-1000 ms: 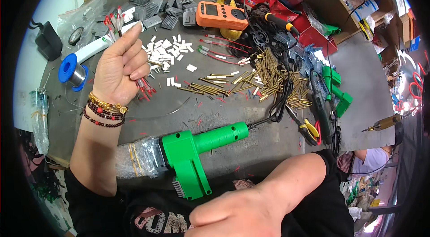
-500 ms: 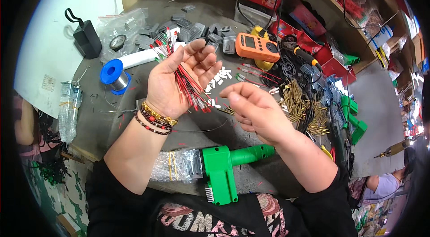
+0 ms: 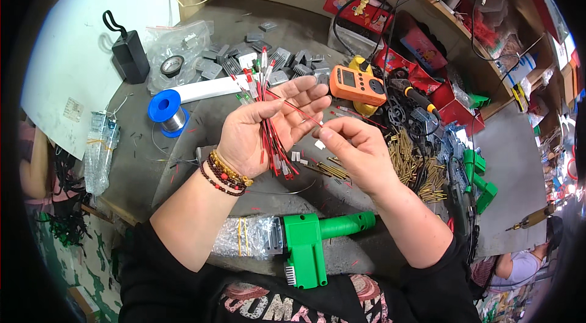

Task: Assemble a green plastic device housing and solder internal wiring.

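Cradling a bundle [image 3: 272, 143] of red wires near the middle of the frame, the left hand [image 3: 241, 130] lies palm up, its fingers loosely spread and its thumb across the strands. Just to its right, the right hand [image 3: 360, 152] has thumb and forefinger pinched on the end of one wire [image 3: 296, 109], which stretches between the two hands. Bracelets [image 3: 226, 177] ring the left wrist. Below, at lower centre, I see a green tool [image 3: 304, 250] on the grey surface [image 3: 141, 170], its handle pointing right and a clear plastic package [image 3: 253, 239] at its left. Over at the left stands a blue spool [image 3: 165, 107], beside a white bar [image 3: 204, 90]. Grey parts [image 3: 268, 59] lie scattered at upper centre, with an orange meter [image 3: 354, 83] right of them. Brass rods [image 3: 412, 161] lie piled at centre right, near the right hand.
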A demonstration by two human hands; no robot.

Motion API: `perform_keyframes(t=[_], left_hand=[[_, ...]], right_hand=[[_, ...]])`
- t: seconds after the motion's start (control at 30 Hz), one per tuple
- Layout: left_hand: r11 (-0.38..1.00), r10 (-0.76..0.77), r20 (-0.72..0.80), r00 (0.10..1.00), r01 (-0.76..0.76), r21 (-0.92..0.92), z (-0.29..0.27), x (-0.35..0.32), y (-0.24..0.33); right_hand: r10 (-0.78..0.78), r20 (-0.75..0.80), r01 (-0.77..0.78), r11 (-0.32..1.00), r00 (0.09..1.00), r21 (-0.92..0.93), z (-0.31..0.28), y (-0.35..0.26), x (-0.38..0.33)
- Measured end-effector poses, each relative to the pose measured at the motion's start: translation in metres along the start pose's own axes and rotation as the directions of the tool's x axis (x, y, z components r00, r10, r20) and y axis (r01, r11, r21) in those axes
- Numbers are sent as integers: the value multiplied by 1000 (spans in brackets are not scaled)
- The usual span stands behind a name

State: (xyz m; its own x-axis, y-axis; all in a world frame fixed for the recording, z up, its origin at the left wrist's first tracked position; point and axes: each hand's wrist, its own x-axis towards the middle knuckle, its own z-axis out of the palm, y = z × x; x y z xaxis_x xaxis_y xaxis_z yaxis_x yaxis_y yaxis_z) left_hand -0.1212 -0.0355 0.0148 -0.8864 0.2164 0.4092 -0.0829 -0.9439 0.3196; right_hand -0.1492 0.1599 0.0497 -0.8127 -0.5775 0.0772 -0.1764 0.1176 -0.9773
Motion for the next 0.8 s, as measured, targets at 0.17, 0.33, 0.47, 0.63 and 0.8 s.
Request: perform_keyframes(t=[0.17, 0.33, 0.47, 0.63, 0.8], left_hand=[[996, 17, -59, 998, -12, 86, 6, -2, 3], [959, 126, -314, 941, -34, 283, 11, 0, -1], [857, 129, -497, 858, 157, 492, 7, -7, 4], [162, 398, -45, 916, -22, 987, 20, -9, -16], [142, 66, -258, 964, 246, 959, 49, -14, -24]], right_hand=[[-107, -27, 106, 994, 994, -34, -10, -11, -11], [-181, -107, 169, 980, 978, -109, -34, -19, -24], [-57, -107, 42, 989, 993, -139, -52, -34, -19], [57, 67, -35, 955, 996, -295, -52, -42, -10], [30, 99, -3, 965, 995, -261, -49, -46, -10]])
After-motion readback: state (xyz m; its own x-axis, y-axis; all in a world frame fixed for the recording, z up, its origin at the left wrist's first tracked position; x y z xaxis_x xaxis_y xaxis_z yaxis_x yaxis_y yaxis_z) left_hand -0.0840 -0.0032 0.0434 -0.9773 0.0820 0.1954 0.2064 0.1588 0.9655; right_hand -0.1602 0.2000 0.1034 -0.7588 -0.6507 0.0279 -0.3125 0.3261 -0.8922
